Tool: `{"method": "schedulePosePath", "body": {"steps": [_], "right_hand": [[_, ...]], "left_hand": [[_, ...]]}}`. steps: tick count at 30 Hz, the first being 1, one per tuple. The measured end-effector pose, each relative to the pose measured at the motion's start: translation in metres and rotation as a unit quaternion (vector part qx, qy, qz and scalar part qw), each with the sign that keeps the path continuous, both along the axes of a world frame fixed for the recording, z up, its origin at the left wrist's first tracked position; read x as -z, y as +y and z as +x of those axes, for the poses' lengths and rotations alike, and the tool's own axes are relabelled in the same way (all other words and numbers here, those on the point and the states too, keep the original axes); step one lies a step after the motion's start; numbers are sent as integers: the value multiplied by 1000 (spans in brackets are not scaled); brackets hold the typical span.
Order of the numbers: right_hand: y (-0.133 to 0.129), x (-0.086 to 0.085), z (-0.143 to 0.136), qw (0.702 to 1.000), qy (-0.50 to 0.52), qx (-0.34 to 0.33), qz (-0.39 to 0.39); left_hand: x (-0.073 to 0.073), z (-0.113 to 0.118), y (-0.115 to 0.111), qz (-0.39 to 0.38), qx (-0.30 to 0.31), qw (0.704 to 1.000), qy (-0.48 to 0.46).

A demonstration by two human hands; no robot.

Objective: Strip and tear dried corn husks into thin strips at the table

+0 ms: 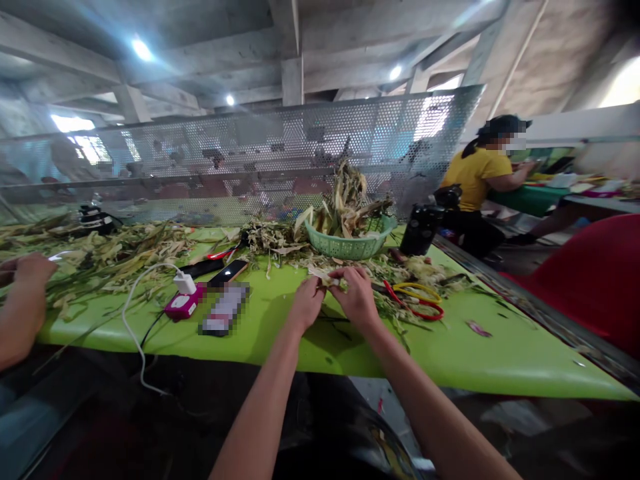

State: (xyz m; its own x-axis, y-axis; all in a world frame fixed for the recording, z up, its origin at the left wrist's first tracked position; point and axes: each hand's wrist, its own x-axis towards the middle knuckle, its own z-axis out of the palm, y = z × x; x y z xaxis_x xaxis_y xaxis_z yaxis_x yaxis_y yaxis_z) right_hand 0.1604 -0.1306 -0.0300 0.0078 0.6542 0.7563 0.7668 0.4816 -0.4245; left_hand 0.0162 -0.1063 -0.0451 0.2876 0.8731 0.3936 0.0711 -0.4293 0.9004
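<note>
Both of my hands meet over the green tabletop (280, 340), fingers pinched on a small pale, dry husk-like piece (320, 273). My left hand (306, 303) grips its near left side, while my right hand (356, 297) holds it from the right with curled fingers. Just right of my right hand lie scissors (417, 300) with red and yellow handles, resting on plant scraps. Behind my hands stands a green plastic basket (345, 248) heaped with dried leaves (345, 193). The fingertips partly cover the held piece.
To the left are a phone (225, 310), a second phone (229, 273), a pink power socket (184, 303) with a white cable, and piled dry stalks (120, 260). Another person's hand (30, 270) reaches in there. A black container (421, 229), a red chair (590, 280) and a seated person (480, 173) are right.
</note>
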Motion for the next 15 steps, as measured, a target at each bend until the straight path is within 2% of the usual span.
{"method": "schedulePosePath", "body": {"steps": [3,5,10,13,15], "right_hand": [[-2,-2,-1,999,10,-33,-10],[-3,-3,0,998,26,-51,-21],[-4,-5,4,984,134,-90,-76],[-2,-5,5,959,229,-116,-122],[-1,-4,5,947,257,-136,-138]], "left_hand": [[-1,0,-1,-13,55,998,-9],[-3,-1,-3,-37,66,997,-23],[-5,-3,-6,-108,54,991,-62],[-5,-5,-5,-113,41,991,-60],[-3,-6,-4,-114,33,991,-60]]}}
